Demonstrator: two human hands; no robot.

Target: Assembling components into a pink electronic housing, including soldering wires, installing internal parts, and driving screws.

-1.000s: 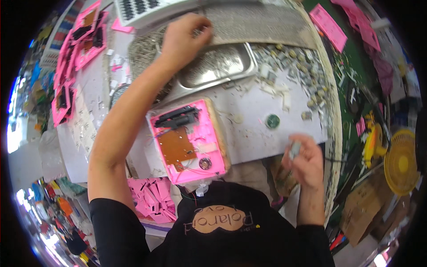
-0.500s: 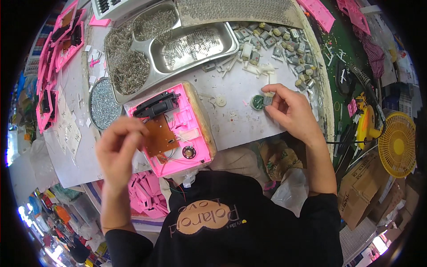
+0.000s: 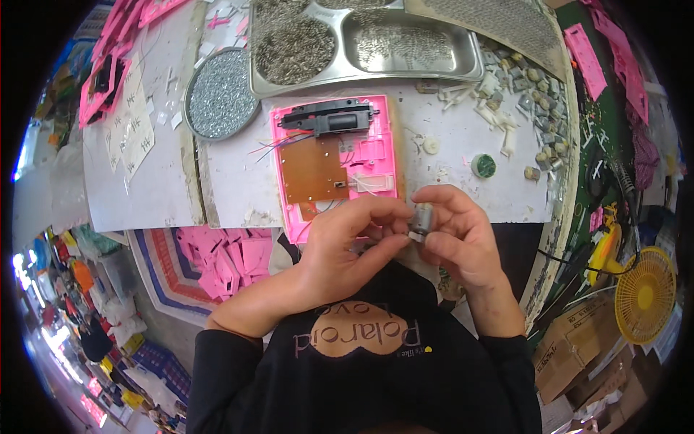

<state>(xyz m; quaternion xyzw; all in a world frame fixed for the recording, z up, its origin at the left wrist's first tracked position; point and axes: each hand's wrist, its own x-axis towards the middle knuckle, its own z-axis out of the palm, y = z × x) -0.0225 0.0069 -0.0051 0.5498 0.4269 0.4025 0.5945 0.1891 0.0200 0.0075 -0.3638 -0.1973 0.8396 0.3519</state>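
Left hand: our left hand (image 3: 347, 242) is curled in front of our chest, thumb and fingertips pinched on the small metal motor (image 3: 421, 219).
Right hand: our right hand (image 3: 459, 235) closes round the same part from the other side, fingers bent over its top; both hands grip it together.
Motor: a short, dull grey metal cylinder with a pale end piece, held upright between the two hands, just below the near edge of the table (image 3: 238, 181) and just right of the pink housing (image 3: 340, 163).
Pink housing: a flat, glossy pink plastic shell lying on the table, with a matt brown circuit board (image 3: 313, 171) set in its left half, a black moulded bar (image 3: 329, 118) across its far end, and thin coloured wires between them.
Tray: a shiny steel compartment tray (image 3: 376, 71) beyond the housing, its wells heaped with small metal parts.
Round dish: a shallow dish (image 3: 221, 94) left of the tray, filled with fine grey screws.
Loose parts: small white plastic bits and grey cylinders (image 3: 528, 101) scattered at the right, with a green round piece (image 3: 483, 166) near them.
Fan: a yellow wire-grille fan (image 3: 645, 294) stands off the table at the right.
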